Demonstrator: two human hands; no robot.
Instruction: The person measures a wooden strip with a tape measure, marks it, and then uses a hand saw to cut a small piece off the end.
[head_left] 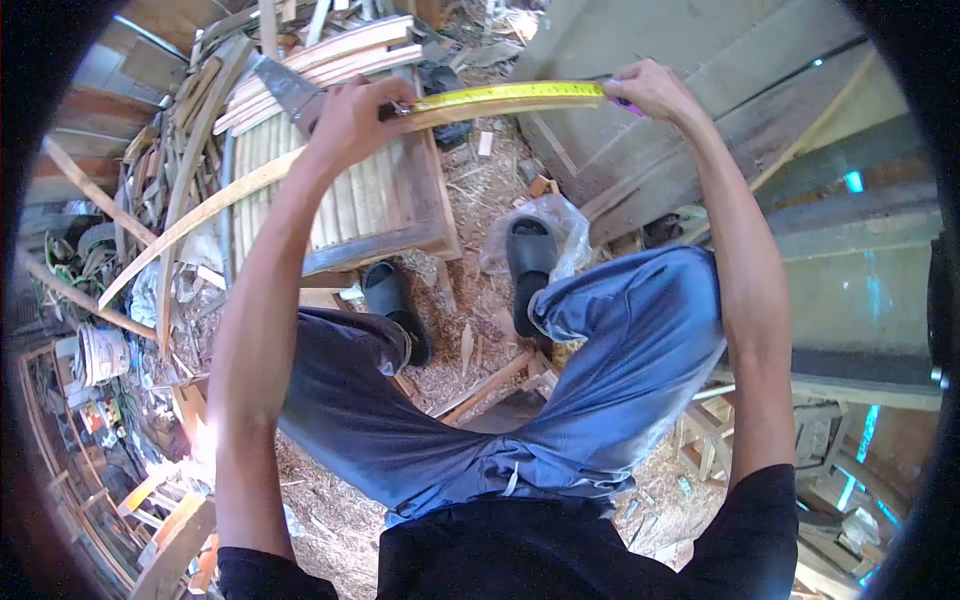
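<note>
A yellow tape measure (510, 94) is stretched between my two hands, along a long thin wooden strip (205, 208). The strip looks bent in this wide view and passes under my left forearm. My left hand (352, 118) is closed at the near-left end of the tape, its fingers on the tape end and the strip. At the strip's far end, my right hand (650, 90) is closed around the tape; a bit of purple shows under its fingers, the rest is hidden. Behind my left hand lies a handsaw (288, 88), its handle partly covered.
A low wooden bench with a slatted top (440, 215) stands ahead, with cut strips (340, 55) stacked on it. Scrap wood (185, 130) piles up at left. Large grey panels (690, 90) lean at right. A plastic bag (570, 230) lies by my sandalled foot on wood shavings.
</note>
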